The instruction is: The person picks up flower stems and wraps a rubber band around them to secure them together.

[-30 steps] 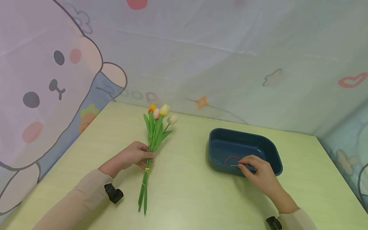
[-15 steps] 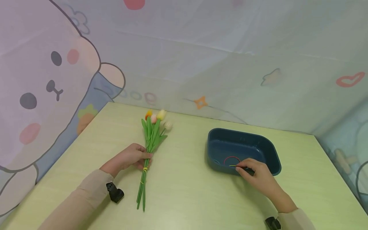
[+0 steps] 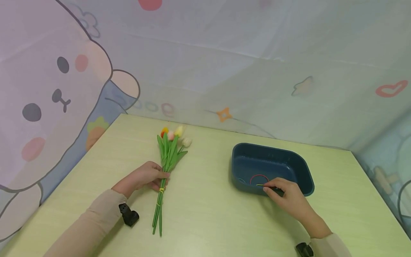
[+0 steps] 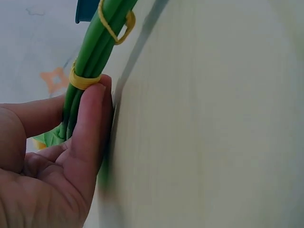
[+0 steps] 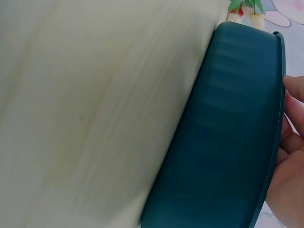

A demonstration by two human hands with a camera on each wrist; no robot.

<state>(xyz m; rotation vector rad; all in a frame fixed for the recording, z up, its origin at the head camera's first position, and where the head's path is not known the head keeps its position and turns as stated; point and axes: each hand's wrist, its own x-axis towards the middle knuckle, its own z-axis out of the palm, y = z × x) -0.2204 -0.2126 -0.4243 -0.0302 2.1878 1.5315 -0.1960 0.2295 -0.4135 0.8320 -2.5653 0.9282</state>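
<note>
A bunch of artificial tulips [image 3: 170, 157] with green stems and orange, pink, yellow and cream heads slants over the table. My left hand [image 3: 151, 176] holds its stems between thumb and fingers. Just below the hand a yellow rubber band [image 4: 84, 81] wraps the stems, and a looser yellow band [image 4: 124, 33] sits farther down. At the near side of the dark blue basin [image 3: 273, 147], my right hand [image 3: 287, 194] reaches over the rim. Its thumb and forefinger pinch a thin yellow rubber band [image 3: 259, 185], mostly hidden. A red rubber band [image 3: 258, 175] lies beside the fingertips in the basin.
A faint bluish band [image 3: 241, 181] lies in the basin's left corner. The pale yellow-green table [image 3: 205, 221] ends at a printed cloth backdrop [image 3: 205, 64]. A dark cable [image 3: 399, 203] hangs at the right.
The tulips and left hand have come slightly nearer, the flower heads sinking lower in view. The right fingertips have dipped a little toward the yellow band. The basin has stayed put.
</note>
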